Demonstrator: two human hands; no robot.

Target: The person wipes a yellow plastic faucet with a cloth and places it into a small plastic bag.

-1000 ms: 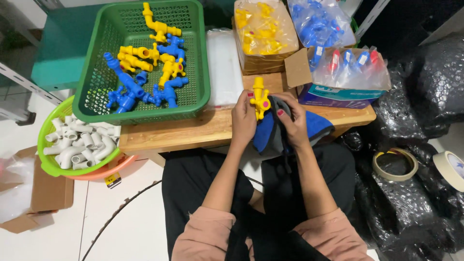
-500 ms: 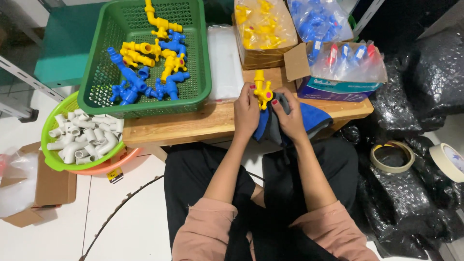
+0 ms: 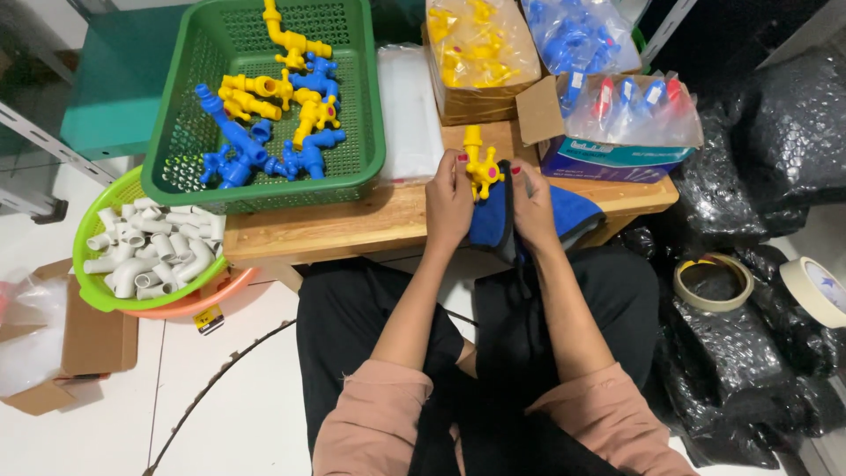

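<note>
At the middle of the wooden table (image 3: 352, 231), a yellow tap (image 3: 480, 164) stands with its long axis toward twelve o'clock, gripped between both hands: left hand (image 3: 450, 199) at nine o'clock, right hand (image 3: 531, 204) at three, which also presses a blue cloth (image 3: 490, 220). A blue-and-white box (image 3: 608, 159) sits at two o'clock, a brown box (image 3: 480, 99) at twelve.

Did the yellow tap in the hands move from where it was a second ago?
No, hardly at all. The yellow tap sits between the left hand and right hand, over the same spot of the wooden table, beside the cardboard box flap as before.
</note>
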